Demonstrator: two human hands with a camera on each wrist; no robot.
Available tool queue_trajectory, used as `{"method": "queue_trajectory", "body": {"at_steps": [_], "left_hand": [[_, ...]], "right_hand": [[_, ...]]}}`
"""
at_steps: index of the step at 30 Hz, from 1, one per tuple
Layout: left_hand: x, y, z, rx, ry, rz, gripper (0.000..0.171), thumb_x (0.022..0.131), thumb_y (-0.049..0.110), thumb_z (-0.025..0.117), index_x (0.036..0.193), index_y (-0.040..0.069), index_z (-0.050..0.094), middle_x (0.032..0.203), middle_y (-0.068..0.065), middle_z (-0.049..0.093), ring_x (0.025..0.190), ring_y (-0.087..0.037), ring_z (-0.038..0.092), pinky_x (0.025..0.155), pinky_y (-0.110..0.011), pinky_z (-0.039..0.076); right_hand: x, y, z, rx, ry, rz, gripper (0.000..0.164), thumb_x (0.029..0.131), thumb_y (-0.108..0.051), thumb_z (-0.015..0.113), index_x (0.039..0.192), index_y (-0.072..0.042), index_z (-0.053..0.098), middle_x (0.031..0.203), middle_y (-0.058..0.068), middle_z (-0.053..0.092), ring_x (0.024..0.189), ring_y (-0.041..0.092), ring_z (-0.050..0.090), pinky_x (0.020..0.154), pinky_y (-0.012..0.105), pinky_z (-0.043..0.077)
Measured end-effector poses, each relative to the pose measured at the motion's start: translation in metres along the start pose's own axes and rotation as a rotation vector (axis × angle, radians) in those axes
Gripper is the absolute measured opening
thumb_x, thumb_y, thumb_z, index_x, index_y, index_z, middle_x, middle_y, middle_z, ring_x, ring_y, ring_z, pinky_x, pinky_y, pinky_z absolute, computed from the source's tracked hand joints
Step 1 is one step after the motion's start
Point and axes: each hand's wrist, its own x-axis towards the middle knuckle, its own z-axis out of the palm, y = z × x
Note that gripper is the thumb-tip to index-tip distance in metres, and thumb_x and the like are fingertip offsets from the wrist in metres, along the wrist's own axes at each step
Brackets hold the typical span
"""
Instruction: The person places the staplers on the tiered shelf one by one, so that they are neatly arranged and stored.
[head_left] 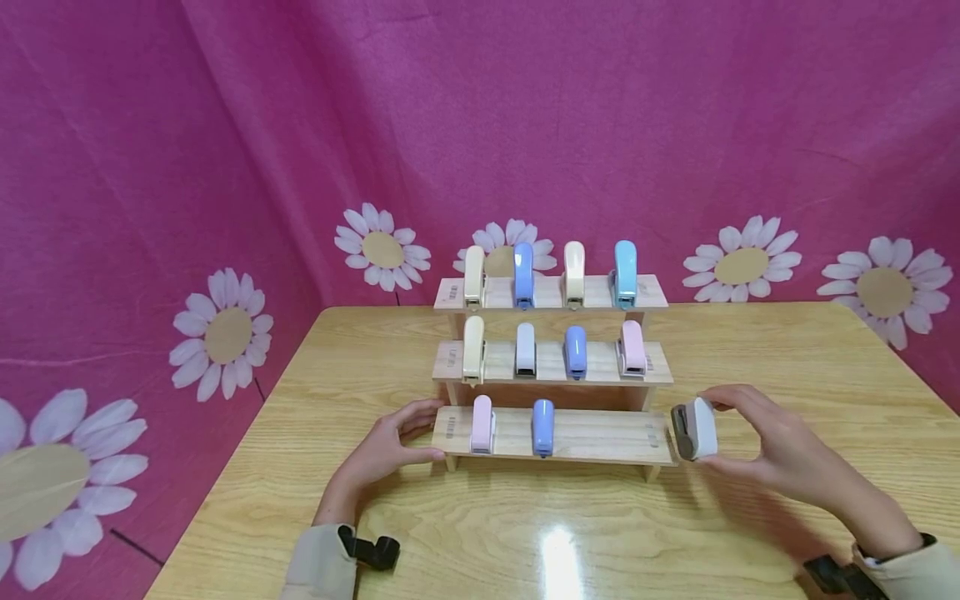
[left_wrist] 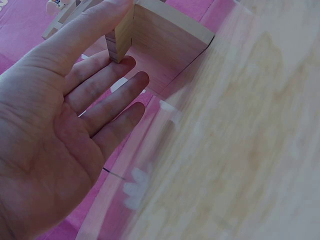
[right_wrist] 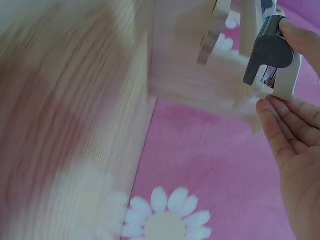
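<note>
My right hand (head_left: 780, 442) pinches a small white-and-grey stapler (head_left: 703, 428) between thumb and fingertips, just off the right end of the bottom shelf (head_left: 600, 433). In the right wrist view, the held stapler (right_wrist: 272, 55) shows its dark grey base and pale body. At the shelf's left end, my left hand (head_left: 386, 450) rests with thumb by the front corner and fingers by the back. Its fingers look nearly straight in the left wrist view. A pink stapler (head_left: 482, 425) and a blue stapler (head_left: 543, 427) stand on that shelf's left half.
Behind rise the middle shelf (head_left: 551, 364) and top shelf (head_left: 547, 292) of the wooden rack, carrying several cream, blue, white and pink staplers. The rack stands on a wood-grain table (head_left: 465, 533). A magenta curtain (head_left: 562, 125) with daisies hangs behind and at the left.
</note>
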Motion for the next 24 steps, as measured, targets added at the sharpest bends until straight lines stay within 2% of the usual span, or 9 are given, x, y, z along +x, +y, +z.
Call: {"method": "queue_trajectory", "body": {"at_steps": [5, 10, 16, 21, 24], "left_hand": [[0.0, 0.0, 0.0, 0.007, 0.002, 0.005, 0.076, 0.075, 0.03, 0.078, 0.14, 0.012, 0.042, 0.138, -0.01, 0.049, 0.128, -0.027, 0.047, 0.108, -0.042, 0.039], [0.0, 0.0, 0.0, -0.015, -0.001, 0.003, 0.076, 0.075, 0.027, 0.078, 0.14, 0.011, 0.042, 0.139, -0.011, 0.049, 0.129, -0.027, 0.046, 0.108, -0.042, 0.039], [-0.001, 0.003, 0.0, -0.009, 0.006, -0.006, 0.075, 0.076, 0.022, 0.078, 0.14, 0.011, 0.041, 0.139, -0.012, 0.048, 0.129, -0.029, 0.046, 0.108, -0.044, 0.038], [-0.006, 0.018, 0.0, 0.002, 0.002, -0.01, 0.074, 0.076, 0.021, 0.077, 0.14, 0.007, 0.042, 0.138, -0.015, 0.049, 0.128, -0.032, 0.046, 0.108, -0.046, 0.037], [-0.009, 0.027, 0.0, 0.008, -0.002, -0.008, 0.073, 0.077, 0.022, 0.077, 0.139, 0.006, 0.042, 0.137, -0.016, 0.049, 0.128, -0.033, 0.046, 0.108, -0.047, 0.036]], "right_hand": [[0.01, -0.008, 0.01, 0.017, -0.036, -0.031, 0.08, 0.048, -0.02, 0.092, 0.119, -0.008, 0.057, 0.11, -0.006, 0.058, 0.1, 0.0, 0.051, 0.089, 0.0, 0.037], [0.019, -0.016, 0.02, 0.038, -0.051, -0.047, 0.076, 0.053, -0.024, 0.09, 0.119, -0.005, 0.057, 0.109, -0.003, 0.059, 0.097, 0.005, 0.054, 0.09, -0.001, 0.037], [0.028, -0.026, 0.033, 0.037, -0.085, -0.014, 0.071, 0.059, -0.029, 0.088, 0.119, -0.006, 0.057, 0.112, -0.001, 0.059, 0.095, 0.011, 0.056, 0.088, 0.002, 0.04], [0.036, -0.033, 0.04, 0.055, -0.103, 0.005, 0.069, 0.061, -0.027, 0.087, 0.118, -0.005, 0.056, 0.116, 0.001, 0.059, 0.102, 0.013, 0.055, 0.093, 0.001, 0.036], [0.039, -0.036, 0.043, 0.06, -0.113, 0.012, 0.068, 0.061, -0.026, 0.087, 0.117, -0.004, 0.056, 0.116, 0.003, 0.059, 0.103, 0.014, 0.055, 0.091, 0.011, 0.046]]}}
